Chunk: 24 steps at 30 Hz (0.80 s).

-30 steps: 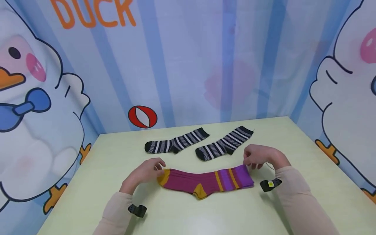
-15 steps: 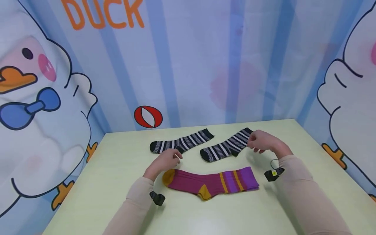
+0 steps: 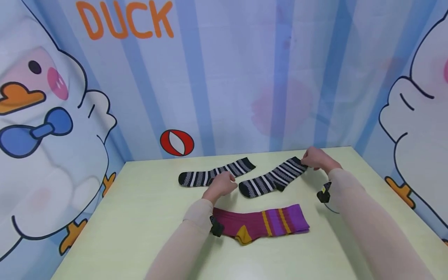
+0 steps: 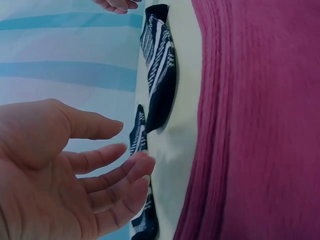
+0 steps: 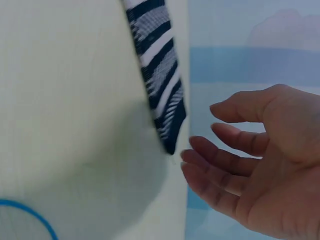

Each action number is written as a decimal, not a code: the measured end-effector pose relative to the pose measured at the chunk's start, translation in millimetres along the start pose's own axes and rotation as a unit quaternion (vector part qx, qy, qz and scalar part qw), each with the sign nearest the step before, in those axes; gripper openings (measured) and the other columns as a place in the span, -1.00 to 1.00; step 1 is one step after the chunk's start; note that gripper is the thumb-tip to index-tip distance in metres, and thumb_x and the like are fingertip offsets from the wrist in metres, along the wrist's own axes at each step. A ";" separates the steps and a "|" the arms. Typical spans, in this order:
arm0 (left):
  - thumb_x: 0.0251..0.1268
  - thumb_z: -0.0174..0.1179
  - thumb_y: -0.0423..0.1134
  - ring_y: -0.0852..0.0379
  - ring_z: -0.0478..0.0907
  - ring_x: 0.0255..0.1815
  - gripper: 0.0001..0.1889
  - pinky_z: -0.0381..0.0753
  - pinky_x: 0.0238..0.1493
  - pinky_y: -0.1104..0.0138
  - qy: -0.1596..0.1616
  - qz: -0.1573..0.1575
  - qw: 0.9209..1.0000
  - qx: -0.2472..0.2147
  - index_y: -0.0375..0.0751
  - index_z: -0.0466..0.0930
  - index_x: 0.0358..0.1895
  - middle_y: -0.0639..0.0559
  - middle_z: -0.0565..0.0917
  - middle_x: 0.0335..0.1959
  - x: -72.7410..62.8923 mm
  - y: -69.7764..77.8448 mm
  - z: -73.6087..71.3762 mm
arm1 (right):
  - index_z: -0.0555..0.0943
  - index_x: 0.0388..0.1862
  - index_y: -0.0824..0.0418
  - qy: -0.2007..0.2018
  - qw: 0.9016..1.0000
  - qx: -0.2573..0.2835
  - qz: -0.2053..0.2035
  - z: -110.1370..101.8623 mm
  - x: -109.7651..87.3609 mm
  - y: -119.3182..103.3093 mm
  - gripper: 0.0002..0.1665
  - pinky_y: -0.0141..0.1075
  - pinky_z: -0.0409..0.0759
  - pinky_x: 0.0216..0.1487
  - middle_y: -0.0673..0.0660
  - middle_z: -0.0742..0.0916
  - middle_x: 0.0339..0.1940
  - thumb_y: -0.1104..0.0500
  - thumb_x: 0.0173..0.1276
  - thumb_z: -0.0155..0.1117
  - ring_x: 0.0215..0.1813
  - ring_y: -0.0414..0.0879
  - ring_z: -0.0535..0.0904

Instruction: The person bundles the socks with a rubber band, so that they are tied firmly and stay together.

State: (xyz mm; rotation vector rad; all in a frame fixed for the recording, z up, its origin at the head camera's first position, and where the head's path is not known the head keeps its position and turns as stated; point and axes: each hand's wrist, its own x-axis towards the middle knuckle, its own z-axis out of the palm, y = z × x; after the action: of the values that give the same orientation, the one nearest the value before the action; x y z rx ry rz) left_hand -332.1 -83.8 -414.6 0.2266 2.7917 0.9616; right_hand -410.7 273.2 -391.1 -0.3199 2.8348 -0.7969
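Two black-and-white striped socks lie flat toward the back of the table: a left striped sock (image 3: 196, 179) and a right striped sock (image 3: 276, 179). A magenta sock (image 3: 252, 221) with a mustard heel and purple cuff lies nearer the front, its toe end hidden behind my left wrist. My left hand (image 3: 221, 185) hovers between the striped socks, covering part of the left one's heel; its fingers are loosely bent and hold nothing in the left wrist view. Beside the right striped sock's cuff, my right hand (image 5: 250, 160) has relaxed, parted fingers with nothing between them.
The pale yellow table (image 3: 133, 217) ends at a back edge against a blue-striped cloth backdrop (image 3: 238, 77) with duck drawings. A small black wrist camera (image 3: 217, 226) sits on the left sleeve, over the magenta sock. Another wrist camera (image 3: 324, 193) is on the right sleeve.
Both hands have left the magenta sock's ends and moved back to the striped socks. The left hand went right and away, the right hand away toward the right striped sock's cuff.
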 end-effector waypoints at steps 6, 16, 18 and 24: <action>0.35 0.24 -0.24 0.00 0.50 -0.18 -0.59 0.54 -0.11 0.13 0.024 -0.031 0.999 -0.005 -0.39 0.45 0.16 -0.18 0.57 0.04 8.5 3.4 12.4 | 0.23 -0.71 0.14 0.040 0.999 -0.022 0.026 14.5 20.5 19.2 -0.60 -0.27 0.24 -0.54 0.00 0.24 -0.73 0.27 0.34 0.02 -0.67 -0.19 0.07; 0.26 0.35 -0.32 -0.15 0.53 0.14 -0.46 0.52 0.11 0.02 0.031 -0.021 0.999 -0.002 -0.30 0.41 0.28 -0.20 0.55 0.21 14.3 10.4 29.2 | 0.41 -0.59 0.35 0.033 0.996 -0.029 0.080 29.0 32.3 17.9 -0.68 -0.22 0.39 -0.50 0.47 0.51 -0.36 0.25 0.36 -0.04 -0.64 -0.08 0.31; 0.28 0.31 -0.35 -0.13 0.54 0.09 -0.49 0.53 0.06 0.03 0.025 -0.022 0.999 0.006 -0.29 0.42 0.28 -0.20 0.55 0.21 14.7 12.7 30.7 | 0.28 -0.74 0.14 0.031 0.996 -0.025 0.078 29.9 32.3 18.5 -0.60 -0.24 0.35 -0.53 0.21 0.43 -0.63 0.29 0.34 -0.03 -0.67 -0.10 0.27; 0.28 0.22 -0.41 -0.05 0.52 -0.06 -0.52 0.51 -0.08 0.12 0.015 -0.026 1.000 -0.003 -0.30 0.43 0.28 -0.20 0.54 0.22 13.3 18.4 31.6 | 0.22 -0.74 0.07 0.030 0.997 -0.004 0.078 32.2 32.2 23.5 -0.60 -0.30 0.27 -0.61 -0.03 0.30 -0.80 0.32 0.27 -0.03 -0.73 -0.18 0.21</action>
State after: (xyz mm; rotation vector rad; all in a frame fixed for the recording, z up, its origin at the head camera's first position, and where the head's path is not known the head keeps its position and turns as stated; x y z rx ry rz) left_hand -336.6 -48.0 -429.2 0.1396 2.8057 0.9690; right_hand -437.9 268.8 -434.2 -0.0759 2.8751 -0.7751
